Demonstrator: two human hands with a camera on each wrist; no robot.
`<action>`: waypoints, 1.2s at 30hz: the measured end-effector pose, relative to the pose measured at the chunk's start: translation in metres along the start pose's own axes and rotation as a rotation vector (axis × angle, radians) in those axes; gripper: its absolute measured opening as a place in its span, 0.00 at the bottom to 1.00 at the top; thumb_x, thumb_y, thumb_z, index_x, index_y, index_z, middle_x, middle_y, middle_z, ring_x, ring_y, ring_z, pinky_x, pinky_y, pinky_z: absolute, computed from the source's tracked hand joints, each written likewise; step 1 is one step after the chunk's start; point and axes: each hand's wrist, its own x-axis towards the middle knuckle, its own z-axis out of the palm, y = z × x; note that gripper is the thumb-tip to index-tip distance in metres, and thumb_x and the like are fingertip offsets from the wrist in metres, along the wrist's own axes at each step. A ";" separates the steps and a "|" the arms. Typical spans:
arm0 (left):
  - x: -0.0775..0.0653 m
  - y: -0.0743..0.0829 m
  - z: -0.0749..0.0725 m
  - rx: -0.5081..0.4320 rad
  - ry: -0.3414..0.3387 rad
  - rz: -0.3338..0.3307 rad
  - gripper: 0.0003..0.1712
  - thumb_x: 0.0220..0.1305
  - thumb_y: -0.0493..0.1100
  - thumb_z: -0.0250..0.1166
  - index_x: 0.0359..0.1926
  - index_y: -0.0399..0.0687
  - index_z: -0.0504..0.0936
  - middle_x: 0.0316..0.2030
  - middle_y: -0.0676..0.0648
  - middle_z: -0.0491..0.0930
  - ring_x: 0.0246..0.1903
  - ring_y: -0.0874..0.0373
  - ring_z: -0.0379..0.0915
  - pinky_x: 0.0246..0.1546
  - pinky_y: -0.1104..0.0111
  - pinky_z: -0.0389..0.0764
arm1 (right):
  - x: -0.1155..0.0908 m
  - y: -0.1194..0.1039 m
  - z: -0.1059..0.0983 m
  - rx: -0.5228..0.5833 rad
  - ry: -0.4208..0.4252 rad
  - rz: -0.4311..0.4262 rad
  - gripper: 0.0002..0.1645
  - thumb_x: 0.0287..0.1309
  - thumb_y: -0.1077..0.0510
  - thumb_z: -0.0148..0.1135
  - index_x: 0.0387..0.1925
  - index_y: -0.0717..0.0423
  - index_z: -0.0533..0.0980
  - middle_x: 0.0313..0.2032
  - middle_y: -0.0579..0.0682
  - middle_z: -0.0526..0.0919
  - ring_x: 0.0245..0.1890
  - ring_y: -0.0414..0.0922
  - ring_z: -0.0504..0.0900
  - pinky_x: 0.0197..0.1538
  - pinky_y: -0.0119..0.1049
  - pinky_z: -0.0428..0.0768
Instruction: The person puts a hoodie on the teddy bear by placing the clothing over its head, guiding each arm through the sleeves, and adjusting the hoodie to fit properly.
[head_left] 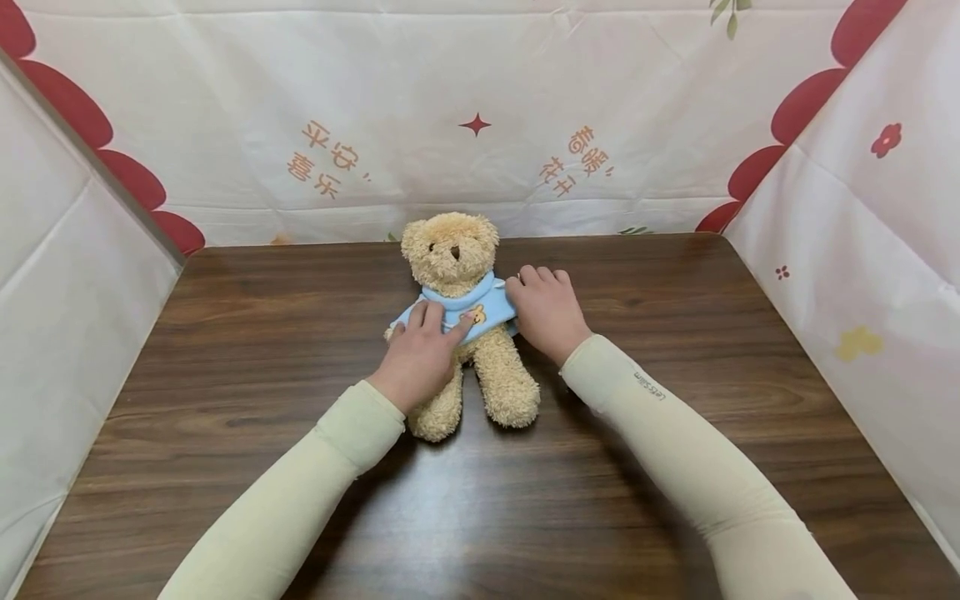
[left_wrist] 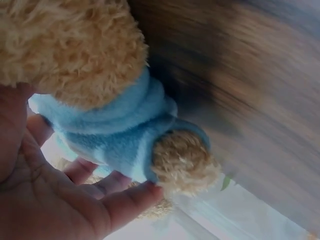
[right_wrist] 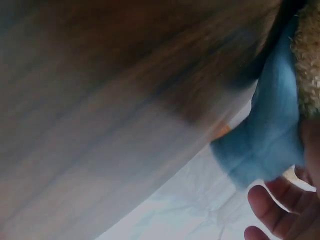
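Note:
A tan teddy bear point(head_left: 450, 250) lies on its back on the table in the head view, its head toward the back edge. It has on a light blue sweater point(head_left: 491, 304) with a small bear picture on the chest. My left hand point(head_left: 420, 358) rests on the sweater's front and one side, fingers extended; in the left wrist view the fingertips point(left_wrist: 145, 195) lie beside a paw showing from the cuff. My right hand point(head_left: 550, 312) pinches the sweater at the other sleeve; in the right wrist view no paw shows at that sleeve's opening point(right_wrist: 230, 160).
The dark wood-grain table point(head_left: 262, 333) spreads around the bear. A white printed cloth point(head_left: 247, 100) with red scallops and orange characters hangs behind it, and similar cloth point(head_left: 862, 250) stands along both sides.

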 end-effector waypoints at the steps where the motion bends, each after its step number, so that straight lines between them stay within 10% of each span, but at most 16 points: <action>1: 0.001 0.002 0.000 -0.007 -0.022 -0.009 0.38 0.67 0.41 0.62 0.76 0.55 0.61 0.62 0.30 0.59 0.67 0.32 0.53 0.52 0.40 0.72 | -0.002 0.002 -0.001 0.014 -0.015 -0.004 0.14 0.54 0.58 0.72 0.38 0.57 0.76 0.35 0.54 0.73 0.34 0.53 0.71 0.40 0.49 0.69; 12: 0.003 0.009 0.000 -0.035 -0.094 -0.047 0.37 0.72 0.37 0.52 0.78 0.51 0.52 0.70 0.24 0.46 0.71 0.27 0.41 0.58 0.34 0.63 | -0.006 -0.003 -0.002 -0.025 -0.078 -0.008 0.26 0.52 0.47 0.74 0.40 0.59 0.71 0.35 0.55 0.72 0.36 0.55 0.73 0.37 0.48 0.71; 21: 0.002 0.009 -0.001 -0.028 -0.058 -0.024 0.36 0.71 0.37 0.52 0.78 0.51 0.55 0.68 0.25 0.51 0.69 0.28 0.47 0.56 0.35 0.67 | -0.001 -0.009 0.005 -0.070 -0.017 0.018 0.05 0.64 0.61 0.60 0.33 0.59 0.74 0.28 0.55 0.74 0.28 0.53 0.75 0.32 0.46 0.71; 36: -0.001 0.007 -0.003 -0.047 -0.075 -0.029 0.36 0.73 0.38 0.52 0.78 0.53 0.54 0.69 0.27 0.49 0.70 0.29 0.46 0.55 0.37 0.70 | 0.006 -0.011 0.001 -0.036 -0.101 0.151 0.08 0.65 0.62 0.59 0.43 0.60 0.79 0.37 0.59 0.74 0.27 0.52 0.71 0.35 0.48 0.69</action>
